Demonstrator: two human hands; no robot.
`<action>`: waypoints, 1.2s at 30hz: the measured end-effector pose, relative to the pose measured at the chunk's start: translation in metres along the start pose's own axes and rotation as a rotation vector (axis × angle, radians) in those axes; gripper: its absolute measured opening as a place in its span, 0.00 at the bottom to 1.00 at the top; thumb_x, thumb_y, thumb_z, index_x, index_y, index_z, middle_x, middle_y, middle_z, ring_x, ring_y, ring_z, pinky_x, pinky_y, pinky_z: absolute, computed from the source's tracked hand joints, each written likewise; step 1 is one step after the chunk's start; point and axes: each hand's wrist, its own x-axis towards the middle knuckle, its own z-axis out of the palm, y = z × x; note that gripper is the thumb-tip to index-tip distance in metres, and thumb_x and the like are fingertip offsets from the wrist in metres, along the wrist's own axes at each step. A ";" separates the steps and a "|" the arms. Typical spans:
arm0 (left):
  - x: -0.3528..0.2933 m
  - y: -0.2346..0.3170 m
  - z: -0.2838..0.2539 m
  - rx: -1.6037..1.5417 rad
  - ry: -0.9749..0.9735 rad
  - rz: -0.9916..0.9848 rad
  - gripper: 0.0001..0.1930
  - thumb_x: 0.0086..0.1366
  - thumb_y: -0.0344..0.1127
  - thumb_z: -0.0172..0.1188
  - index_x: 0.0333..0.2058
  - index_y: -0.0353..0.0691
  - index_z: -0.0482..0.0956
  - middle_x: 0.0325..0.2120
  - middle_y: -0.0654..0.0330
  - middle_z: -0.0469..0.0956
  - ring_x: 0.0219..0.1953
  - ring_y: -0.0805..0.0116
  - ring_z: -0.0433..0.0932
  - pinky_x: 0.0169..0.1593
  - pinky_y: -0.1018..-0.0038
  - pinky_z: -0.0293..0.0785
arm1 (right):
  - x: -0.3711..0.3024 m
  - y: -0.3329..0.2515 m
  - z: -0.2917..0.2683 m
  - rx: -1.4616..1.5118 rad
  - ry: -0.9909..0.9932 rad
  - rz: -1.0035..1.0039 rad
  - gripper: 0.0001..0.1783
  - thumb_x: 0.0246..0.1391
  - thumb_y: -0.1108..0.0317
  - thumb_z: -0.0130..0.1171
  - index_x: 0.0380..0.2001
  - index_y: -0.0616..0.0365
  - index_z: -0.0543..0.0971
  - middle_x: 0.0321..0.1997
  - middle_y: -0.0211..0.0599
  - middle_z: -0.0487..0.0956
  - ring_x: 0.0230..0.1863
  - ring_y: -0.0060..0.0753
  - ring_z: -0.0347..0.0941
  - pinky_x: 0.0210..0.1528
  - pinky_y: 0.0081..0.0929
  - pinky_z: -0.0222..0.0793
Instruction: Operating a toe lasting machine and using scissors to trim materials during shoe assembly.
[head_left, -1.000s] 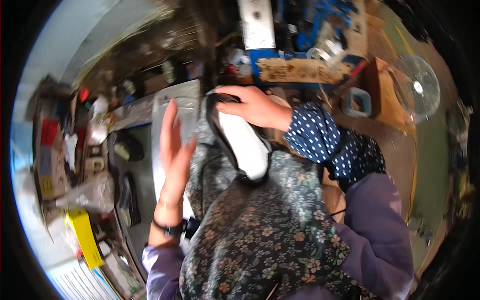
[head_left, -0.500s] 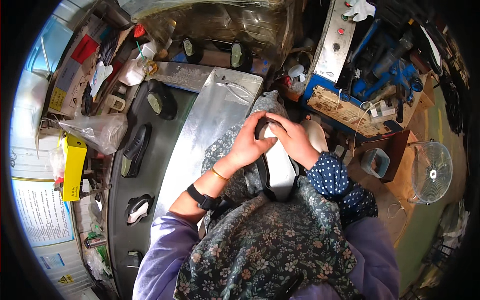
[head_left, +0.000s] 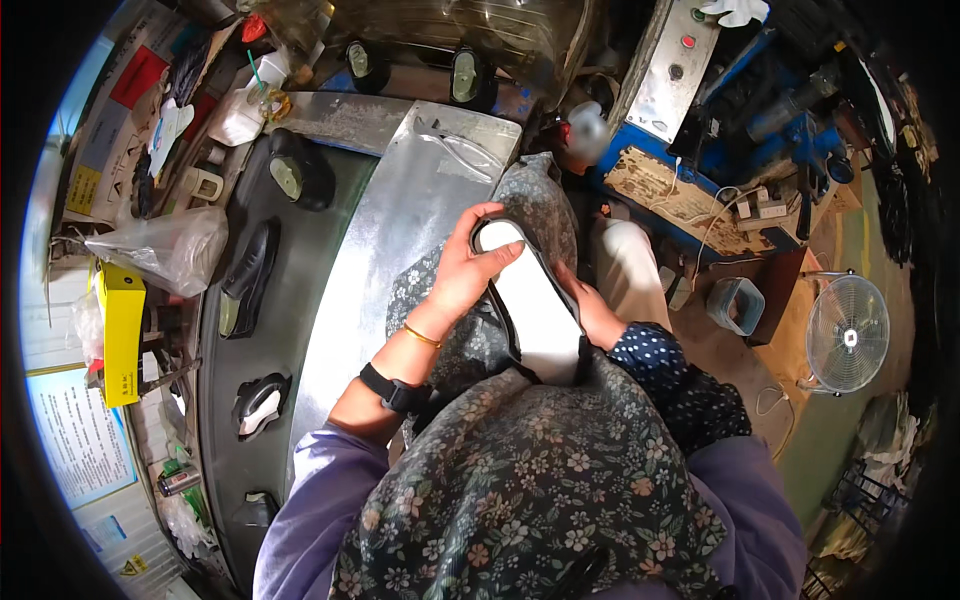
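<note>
A black shoe lies across my lap with its white underside facing up. My left hand is closed around the shoe's far end, its thumb pressed on the white surface and its fingers wrapped over the dark rim. Along the right edge of the shoe, my right hand grips the side; some of its fingers are hidden beneath. The near end of the shoe rests against my floral apron.
On the dark conveyor belt to my left stand several black shoes, one with its white bottom showing. A metal ledge runs beside it. To the right are a blue machine, a plastic bin and a fan.
My right hand has left the far end of the shoe and come down to its right side. More of the white underside now shows. My left hand stays at the far end.
</note>
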 end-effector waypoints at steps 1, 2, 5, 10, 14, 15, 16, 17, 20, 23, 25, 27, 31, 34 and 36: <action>0.002 -0.001 0.000 0.042 0.016 0.023 0.26 0.59 0.28 0.68 0.56 0.38 0.70 0.41 0.62 0.76 0.43 0.74 0.75 0.49 0.78 0.72 | -0.002 -0.006 0.002 -0.097 -0.046 0.084 0.34 0.71 0.45 0.35 0.55 0.68 0.73 0.51 0.43 0.80 0.49 0.40 0.77 0.56 0.34 0.70; 0.005 -0.001 -0.001 0.060 0.051 -0.047 0.26 0.59 0.28 0.68 0.56 0.38 0.70 0.41 0.62 0.76 0.43 0.74 0.75 0.49 0.78 0.72 | -0.002 -0.010 0.008 -0.083 -0.030 0.055 0.34 0.71 0.45 0.35 0.55 0.68 0.73 0.51 0.43 0.80 0.49 0.40 0.77 0.56 0.34 0.70; 0.016 -0.006 -0.003 0.061 0.005 -0.095 0.26 0.60 0.27 0.67 0.56 0.37 0.69 0.41 0.62 0.76 0.42 0.75 0.75 0.47 0.79 0.72 | 0.000 -0.025 0.012 -1.092 0.185 -0.630 0.17 0.65 0.61 0.46 0.38 0.65 0.77 0.28 0.51 0.80 0.31 0.54 0.78 0.34 0.44 0.75; 0.028 -0.015 0.003 0.077 -0.048 -0.022 0.26 0.62 0.27 0.66 0.57 0.35 0.65 0.40 0.61 0.77 0.41 0.75 0.75 0.44 0.79 0.74 | 0.002 -0.017 -0.004 -1.197 0.255 -0.420 0.22 0.68 0.56 0.45 0.40 0.67 0.78 0.35 0.48 0.82 0.35 0.40 0.81 0.38 0.35 0.76; 0.029 -0.006 0.009 0.192 -0.014 -0.041 0.27 0.61 0.28 0.66 0.58 0.35 0.67 0.42 0.61 0.77 0.44 0.73 0.75 0.49 0.78 0.72 | -0.015 0.014 -0.011 -0.210 0.081 -0.152 0.35 0.72 0.46 0.35 0.62 0.71 0.66 0.62 0.49 0.73 0.65 0.37 0.66 0.66 0.29 0.58; 0.029 -0.003 0.011 0.178 -0.008 -0.009 0.27 0.61 0.27 0.66 0.57 0.35 0.67 0.43 0.61 0.77 0.45 0.72 0.75 0.49 0.77 0.72 | -0.018 0.018 -0.015 -0.325 0.039 -0.178 0.34 0.72 0.47 0.35 0.63 0.70 0.64 0.64 0.49 0.70 0.67 0.36 0.63 0.68 0.28 0.54; 0.028 0.001 0.010 0.200 -0.072 -0.091 0.26 0.61 0.27 0.65 0.57 0.35 0.68 0.43 0.60 0.77 0.45 0.72 0.75 0.50 0.77 0.72 | -0.019 0.021 -0.012 -0.466 0.001 -0.053 0.34 0.72 0.48 0.36 0.65 0.70 0.62 0.67 0.49 0.67 0.69 0.35 0.59 0.70 0.26 0.50; 0.029 0.003 0.011 0.133 -0.072 -0.120 0.26 0.61 0.27 0.65 0.57 0.35 0.68 0.45 0.59 0.76 0.46 0.71 0.75 0.50 0.77 0.73 | -0.016 0.020 -0.011 -0.228 -0.034 -0.160 0.34 0.72 0.50 0.37 0.66 0.70 0.60 0.68 0.49 0.66 0.70 0.35 0.59 0.71 0.26 0.50; 0.026 0.001 0.013 -0.820 -0.073 -0.131 0.26 0.70 0.44 0.53 0.62 0.35 0.65 0.58 0.51 0.72 0.59 0.61 0.71 0.64 0.67 0.65 | 0.001 0.006 0.000 -0.056 -0.026 -0.258 0.33 0.72 0.53 0.38 0.68 0.69 0.55 0.70 0.49 0.63 0.70 0.35 0.57 0.71 0.26 0.48; 0.019 -0.003 0.015 -0.480 0.267 -0.158 0.27 0.74 0.48 0.40 0.62 0.33 0.66 0.60 0.45 0.70 0.64 0.54 0.67 0.67 0.65 0.61 | 0.015 -0.015 0.023 -0.139 0.073 -0.305 0.35 0.71 0.52 0.40 0.67 0.72 0.53 0.68 0.61 0.63 0.70 0.48 0.59 0.70 0.31 0.53; 0.015 -0.002 0.016 1.090 0.379 -0.167 0.24 0.74 0.47 0.36 0.47 0.30 0.74 0.40 0.35 0.78 0.43 0.37 0.78 0.47 0.50 0.74 | 0.017 -0.026 0.034 -0.248 0.121 -0.215 0.36 0.71 0.51 0.41 0.67 0.73 0.53 0.66 0.66 0.64 0.68 0.54 0.61 0.68 0.34 0.56; 0.012 0.004 0.014 1.192 0.366 -0.117 0.23 0.74 0.46 0.36 0.42 0.31 0.74 0.37 0.35 0.79 0.40 0.35 0.78 0.44 0.48 0.74 | 0.014 -0.030 0.044 -0.381 0.186 -0.238 0.37 0.69 0.51 0.43 0.66 0.74 0.53 0.59 0.76 0.67 0.62 0.68 0.65 0.62 0.42 0.63; -0.005 0.013 0.006 0.931 0.072 -0.095 0.26 0.74 0.45 0.40 0.56 0.24 0.63 0.46 0.29 0.73 0.48 0.33 0.74 0.52 0.54 0.73 | 0.007 -0.026 0.052 -0.138 0.178 -0.393 0.32 0.70 0.58 0.41 0.66 0.74 0.54 0.60 0.69 0.68 0.63 0.58 0.67 0.62 0.39 0.62; -0.028 -0.011 0.009 0.759 0.037 0.011 0.37 0.73 0.44 0.47 0.67 0.22 0.42 0.58 0.27 0.63 0.59 0.35 0.68 0.61 0.59 0.67 | 0.003 -0.016 0.048 -0.214 0.258 -0.346 0.32 0.71 0.59 0.41 0.67 0.72 0.53 0.63 0.64 0.67 0.66 0.51 0.65 0.65 0.37 0.60; -0.044 -0.033 0.011 0.866 0.118 -0.096 0.37 0.72 0.45 0.50 0.67 0.24 0.47 0.58 0.29 0.65 0.59 0.37 0.69 0.61 0.59 0.66 | 0.000 -0.007 0.044 -0.162 0.287 -0.342 0.32 0.71 0.58 0.41 0.67 0.72 0.53 0.64 0.63 0.67 0.67 0.51 0.63 0.66 0.36 0.58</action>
